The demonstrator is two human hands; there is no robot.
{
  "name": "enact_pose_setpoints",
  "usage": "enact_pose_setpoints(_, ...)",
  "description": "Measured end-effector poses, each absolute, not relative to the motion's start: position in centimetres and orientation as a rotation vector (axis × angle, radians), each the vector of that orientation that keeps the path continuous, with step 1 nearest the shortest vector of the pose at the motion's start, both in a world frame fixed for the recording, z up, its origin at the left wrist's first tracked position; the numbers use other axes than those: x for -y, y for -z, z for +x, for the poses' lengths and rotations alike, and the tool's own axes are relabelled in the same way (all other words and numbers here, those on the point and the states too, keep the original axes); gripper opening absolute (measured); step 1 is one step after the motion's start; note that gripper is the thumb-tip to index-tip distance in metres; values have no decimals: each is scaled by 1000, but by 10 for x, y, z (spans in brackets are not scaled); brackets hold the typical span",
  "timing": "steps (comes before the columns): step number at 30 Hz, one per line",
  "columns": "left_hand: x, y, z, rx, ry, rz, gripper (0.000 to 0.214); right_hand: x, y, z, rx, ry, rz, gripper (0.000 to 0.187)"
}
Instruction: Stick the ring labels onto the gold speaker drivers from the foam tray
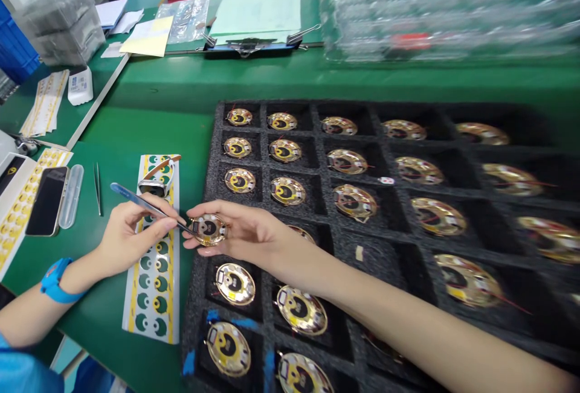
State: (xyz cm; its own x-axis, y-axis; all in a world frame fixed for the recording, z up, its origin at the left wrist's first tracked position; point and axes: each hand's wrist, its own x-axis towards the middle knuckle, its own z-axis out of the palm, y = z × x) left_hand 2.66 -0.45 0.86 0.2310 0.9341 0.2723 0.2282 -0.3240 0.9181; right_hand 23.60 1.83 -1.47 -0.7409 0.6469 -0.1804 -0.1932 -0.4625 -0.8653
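Note:
Tweezers [132, 197] are pinched in my left hand [138, 233], their tips at the edge of a round gold electronic part [209, 229]. My right hand [247, 230] holds that part by its rim, over the left edge of a black foam tray [208, 200]. Whether the tips grip anything is too small to tell. Below my left hand lies a sheet of yellow and white stickers [151, 281] with crescent cut-outs. A small object with a brown and white strap [159, 177] rests on the sheet's upper end.
Similar gold parts [235, 284] sit in the tray's compartments. Left are second tweezers [97, 189], a clear plastic case [71, 197], a phone [48, 201] and another sticker sheet [28, 200]. Behind stand a clipboard [256, 15] and clear plastic trays [448, 12].

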Motion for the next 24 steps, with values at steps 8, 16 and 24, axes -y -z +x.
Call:
enact_pose_setpoints(8, 5, -16, 28, -768, -1097, 2199, 9, -19, 7, 237, 1190, -2238, -702, 33)
enact_pose_setpoints(16, 7, -13, 29, -812, -1159, 2166, 9, -18, 10, 237, 1211, -2239, -691, 34)
enact_pose_setpoints(24, 10, -10, 27, -1098, -1238, 1988, 5, -19, 12, 236, 1217, -2206, -730, 33)
